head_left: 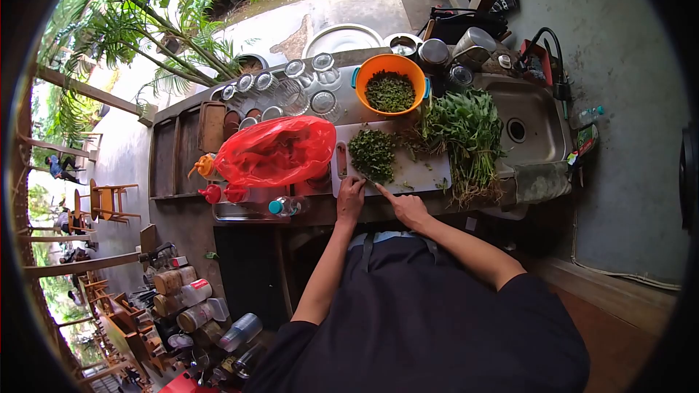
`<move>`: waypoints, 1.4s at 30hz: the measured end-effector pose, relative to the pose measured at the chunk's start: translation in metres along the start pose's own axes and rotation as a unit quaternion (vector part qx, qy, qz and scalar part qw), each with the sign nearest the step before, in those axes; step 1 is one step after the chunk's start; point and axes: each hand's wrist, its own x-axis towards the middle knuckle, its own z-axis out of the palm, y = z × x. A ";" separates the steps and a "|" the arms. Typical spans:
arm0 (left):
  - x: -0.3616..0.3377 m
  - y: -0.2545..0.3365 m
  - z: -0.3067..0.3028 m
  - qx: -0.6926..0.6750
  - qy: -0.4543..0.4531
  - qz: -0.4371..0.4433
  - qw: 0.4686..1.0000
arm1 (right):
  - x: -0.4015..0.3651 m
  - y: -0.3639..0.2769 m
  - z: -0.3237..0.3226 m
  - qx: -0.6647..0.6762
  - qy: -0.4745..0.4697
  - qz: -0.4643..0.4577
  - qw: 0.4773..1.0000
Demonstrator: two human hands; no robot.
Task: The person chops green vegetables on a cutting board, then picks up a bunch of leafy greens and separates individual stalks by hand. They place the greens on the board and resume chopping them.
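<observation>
A white cutting board (426, 172) lies on the counter in front of me. On it sits a heap of chopped green leaves (372, 156), with small bits scattered around. My right hand (409, 211) is closed at the board's front edge around a knife (372, 183), its index finger stretched forward; little of the blade shows. Close by on the left, my left hand (351, 199) is closed at the board's front left corner, and what its fingers pinch is too small to make out. Long-stemmed greens with roots (470, 138) lie on the board's right side.
An orange colander (393, 108) with chopped leaves stands behind the board. Left are a red plastic bag (280, 151), a bottle with a blue cap (289, 207) and several glass mugs (325, 104). A metal sink (535, 147) is at right, with a cloth (542, 183) on its front edge.
</observation>
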 end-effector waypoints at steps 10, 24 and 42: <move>0.009 0.002 0.000 0.027 0.039 -0.047 0.998 | -0.007 0.011 0.002 0.023 -0.010 0.002 1.000; 0.000 0.009 -0.003 0.097 0.054 0.035 0.993 | -0.016 -0.012 -0.032 0.021 -0.031 -0.009 0.999; 0.004 -0.001 0.001 0.040 0.039 -0.020 0.998 | 0.011 0.004 0.012 -0.001 0.038 -0.017 0.999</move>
